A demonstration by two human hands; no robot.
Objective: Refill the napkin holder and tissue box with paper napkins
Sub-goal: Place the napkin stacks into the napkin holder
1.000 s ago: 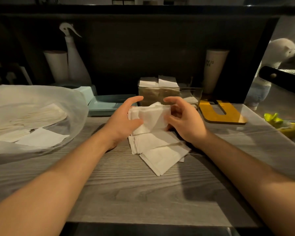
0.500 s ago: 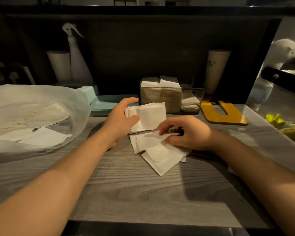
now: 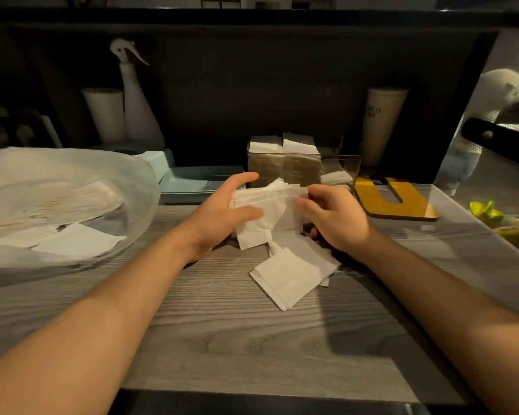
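Napkin bundle, one, raised above the grey wood-grain surface at centre frame. Left hand at its 9 o'clock edge, thumb across the front, fingers curved over the top: grip clamped on the bundle. Right hand at its 3 o'clock edge, fingertips pinching the upper corner: grip likewise clamped on the bundle. Loose napkins, exact count unclear, overlapping flat on the surface at 6 o'clock of the bundle. Clear napkin holder, one, at 12 o'clock, with two upright stacks side by side and a smaller flat pile at its 3 o'clock end. Plastic bag, one, at 9 o'clock, holding more napkins. Spray bottle, one, at 10 o'clock. Tall cups: two, one beside the bottle, one at 1 o'clock. Yellow board, one, at 3 o'clock.
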